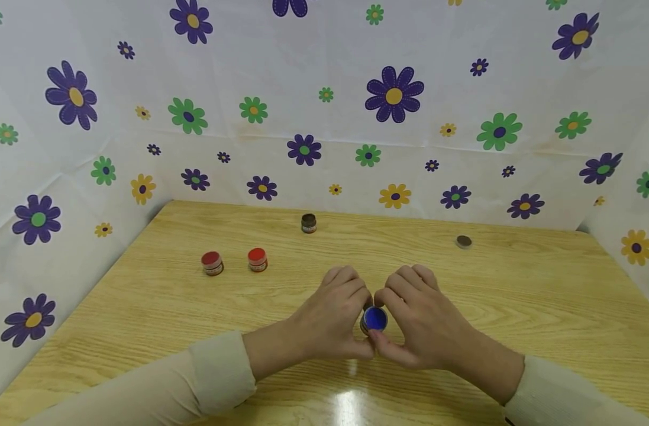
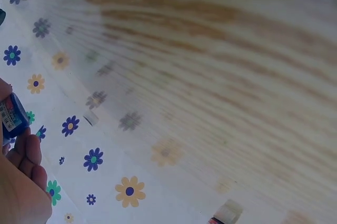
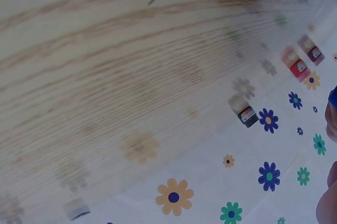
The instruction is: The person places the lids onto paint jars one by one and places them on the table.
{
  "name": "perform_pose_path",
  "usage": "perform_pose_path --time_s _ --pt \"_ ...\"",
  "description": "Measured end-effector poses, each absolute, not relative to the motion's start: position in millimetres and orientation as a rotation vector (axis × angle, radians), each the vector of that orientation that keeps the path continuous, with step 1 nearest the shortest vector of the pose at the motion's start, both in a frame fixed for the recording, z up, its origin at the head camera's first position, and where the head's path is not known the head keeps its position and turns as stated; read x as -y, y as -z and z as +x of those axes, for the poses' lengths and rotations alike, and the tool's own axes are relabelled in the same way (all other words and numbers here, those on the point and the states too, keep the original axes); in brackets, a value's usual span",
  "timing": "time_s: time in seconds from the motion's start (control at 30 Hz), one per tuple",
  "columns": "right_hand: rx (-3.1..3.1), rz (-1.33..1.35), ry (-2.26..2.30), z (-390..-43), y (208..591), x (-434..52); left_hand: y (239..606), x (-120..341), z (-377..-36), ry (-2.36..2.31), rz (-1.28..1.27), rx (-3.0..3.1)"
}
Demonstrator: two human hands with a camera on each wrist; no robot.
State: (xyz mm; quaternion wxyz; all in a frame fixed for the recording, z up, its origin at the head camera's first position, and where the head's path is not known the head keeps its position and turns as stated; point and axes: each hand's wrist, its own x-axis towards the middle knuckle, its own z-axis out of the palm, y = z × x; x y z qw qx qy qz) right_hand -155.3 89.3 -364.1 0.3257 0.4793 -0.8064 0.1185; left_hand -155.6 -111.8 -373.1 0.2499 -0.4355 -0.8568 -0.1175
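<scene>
Holding a blue jar (image 1: 375, 319) in bent fingers (image 1: 348, 289), left hand (image 1: 332, 319) and right hand (image 1: 428, 319); showing its label (image 2: 9, 114) in left wrist view, partly hiding its side in head view. Left of fingers, dark red jar (image 1: 212, 264), bright red jar (image 1: 257, 261); beyond fingers, black jar (image 1: 309, 224); off right, dark disc (image 1: 464, 242).

The wood-grain table (image 1: 143, 307) looks glossy, the blue jar (image 1: 375, 319) smooth, the backdrop (image 1: 324, 59) creased cloth.

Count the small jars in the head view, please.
4: a dark red jar and a bright red jar at left, a black jar farther back, and a blue jar between the left hand and right hand. Hands may hide others.
</scene>
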Motion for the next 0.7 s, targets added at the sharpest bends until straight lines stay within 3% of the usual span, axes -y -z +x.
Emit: perform_pose_path --time_s 0.7 --pt "2.144 1.183 -0.361 -155.2 373.0 -88.6 379.0 108.1 -156.0 0.306 -1.175 2.306"
